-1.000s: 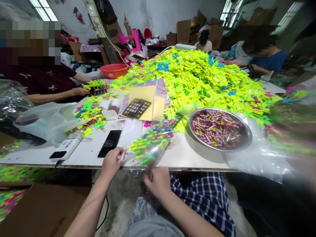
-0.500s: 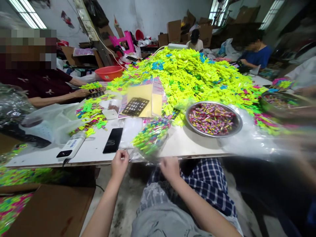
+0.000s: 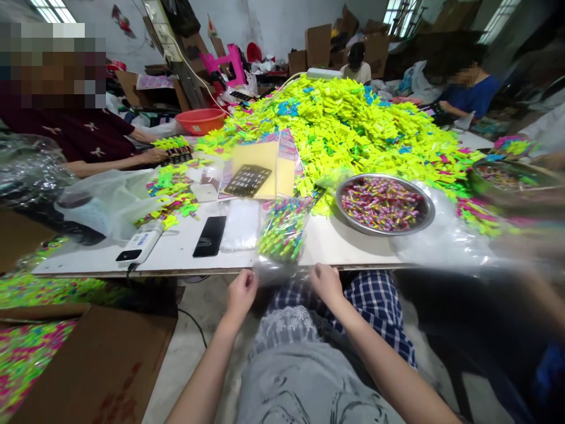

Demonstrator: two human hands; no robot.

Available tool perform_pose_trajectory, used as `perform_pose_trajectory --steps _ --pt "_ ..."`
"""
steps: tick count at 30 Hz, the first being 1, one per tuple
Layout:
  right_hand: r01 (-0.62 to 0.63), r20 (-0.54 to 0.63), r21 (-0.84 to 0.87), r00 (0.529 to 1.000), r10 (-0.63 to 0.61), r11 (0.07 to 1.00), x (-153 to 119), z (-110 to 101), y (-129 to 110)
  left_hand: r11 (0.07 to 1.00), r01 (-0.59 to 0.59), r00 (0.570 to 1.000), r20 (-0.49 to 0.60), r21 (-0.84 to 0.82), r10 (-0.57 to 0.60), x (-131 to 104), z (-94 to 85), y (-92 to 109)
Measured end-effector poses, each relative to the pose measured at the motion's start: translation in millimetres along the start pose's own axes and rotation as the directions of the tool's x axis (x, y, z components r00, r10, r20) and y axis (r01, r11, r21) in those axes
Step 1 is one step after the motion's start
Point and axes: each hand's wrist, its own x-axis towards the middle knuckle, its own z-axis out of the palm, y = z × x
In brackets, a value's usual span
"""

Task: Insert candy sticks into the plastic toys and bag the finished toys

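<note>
A clear plastic bag (image 3: 282, 232) filled with green, blue and pink pieces lies at the table's front edge, its flat open end toward me. My left hand (image 3: 242, 290) pinches the left corner of that end, and my right hand (image 3: 325, 281) pinches the right corner. Between my hands the clear film hangs a little over the edge. Left of the bag are a stack of clear bags (image 3: 241, 226) and a black phone (image 3: 209, 237). To its right stands a metal bowl (image 3: 383, 204) of small pink and yellow pieces.
A large heap of yellow-green pieces (image 3: 353, 129) covers the table's middle. A black tray (image 3: 248, 179) lies on yellow sheets. A white device (image 3: 140, 242) sits front left, above an open cardboard box (image 3: 128, 353). Other people sit left, right and behind.
The filled bag has turned straighter and its open end is spread flatter between my hands. The view has shifted, and both hands appear farther right.
</note>
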Motion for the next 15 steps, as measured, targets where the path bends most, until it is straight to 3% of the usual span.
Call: perform_pose_trajectory --steps 4,7,11,13,15 --pt "0.0 0.007 0.135 1.0 -0.001 0.991 19 -27 -5 0.999 0.001 0.995 -0.102 -0.051 -0.006 22 -18.1 26" --pt "0.025 0.001 0.216 1.0 -0.026 0.976 45 -61 -18 0.994 -0.027 0.992 -0.127 -0.104 0.014 51 -31.6 59" --pt "0.099 -0.028 0.27 0.995 -0.096 0.958 80 -110 -46 0.96 -0.056 0.984 -0.179 -0.273 0.006 103 -48.1 115" --pt "0.173 -0.057 0.26 0.985 -0.164 0.95 98 -132 -60 0.94 -0.035 0.993 -0.121 -0.34 -0.007 134 -54.4 139" --pt "0.215 -0.05 0.234 0.977 -0.209 0.948 117 -149 -73 0.953 -0.062 0.995 -0.09 -0.297 0.036 165 -58.4 158"
